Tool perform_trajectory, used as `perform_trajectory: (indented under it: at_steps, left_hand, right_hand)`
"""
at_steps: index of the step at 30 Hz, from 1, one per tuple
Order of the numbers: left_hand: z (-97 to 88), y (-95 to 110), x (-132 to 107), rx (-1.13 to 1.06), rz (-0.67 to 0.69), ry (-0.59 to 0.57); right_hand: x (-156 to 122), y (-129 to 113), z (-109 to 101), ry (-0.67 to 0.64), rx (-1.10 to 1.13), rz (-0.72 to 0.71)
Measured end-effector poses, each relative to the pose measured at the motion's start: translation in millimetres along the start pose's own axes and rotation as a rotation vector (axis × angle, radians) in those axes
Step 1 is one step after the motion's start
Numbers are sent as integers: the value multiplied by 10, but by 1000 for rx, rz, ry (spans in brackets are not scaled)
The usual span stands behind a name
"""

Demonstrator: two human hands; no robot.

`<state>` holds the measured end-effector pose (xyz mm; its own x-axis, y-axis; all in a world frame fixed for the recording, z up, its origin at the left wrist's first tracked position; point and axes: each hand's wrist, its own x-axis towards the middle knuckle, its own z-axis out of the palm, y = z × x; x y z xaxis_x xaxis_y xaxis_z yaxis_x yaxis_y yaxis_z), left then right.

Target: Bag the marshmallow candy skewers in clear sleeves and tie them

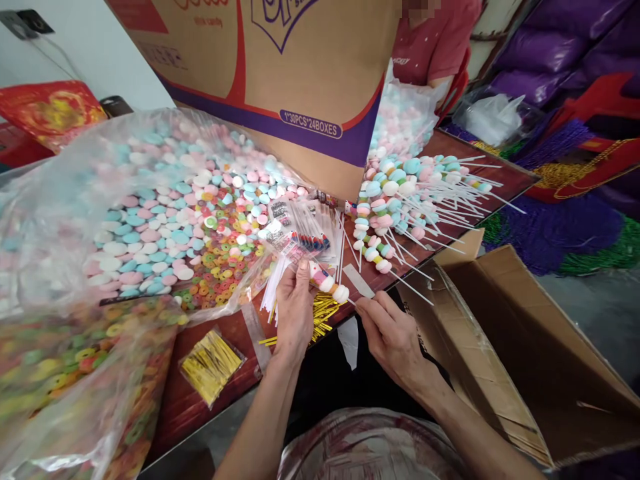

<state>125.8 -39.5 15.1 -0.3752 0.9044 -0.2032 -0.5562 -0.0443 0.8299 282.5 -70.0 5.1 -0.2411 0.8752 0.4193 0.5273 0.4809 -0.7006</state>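
My left hand [294, 310] is closed around the candy end of a candy skewer [327, 283], a white stick threaded with pink and white discs, partly inside a clear wrapper. My right hand [387, 333] pinches the stick end of that same skewer. Under my hands lie loose gold twist ties [323, 313]. A stack of clear printed bags [303, 233] lies just beyond my left hand. A pile of finished candy skewers [410, 193] spreads to the upper right on the red-brown table [180, 400].
A big plastic bag of pastel discs [150, 207] and ring candies [220, 260] fills the left. A packet of gold ties [210, 363] sits near the table edge. A large printed carton [280, 73] stands behind, an open brown box [525, 353] right. A person in red [430, 47] is opposite.
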Motion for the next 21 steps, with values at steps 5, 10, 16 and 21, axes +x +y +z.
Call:
perform_trajectory:
  at_steps: [5, 10, 16, 21]
  left_hand:
    - [-8, 1, 10, -81, -139, -50]
    - [12, -8, -2, -107, -198, -91]
    - [59, 16, -73, -78, -221, -149]
    - [-18, 160, 13, -57, -289, -132]
  right_hand:
    - [73, -82, -78, -198, 536, 480]
    - [103, -89, -39, -217, 878, 796]
    - [93, -144, 87, 6, 408, 391]
    - [96, -109, -45, -75, 373, 301]
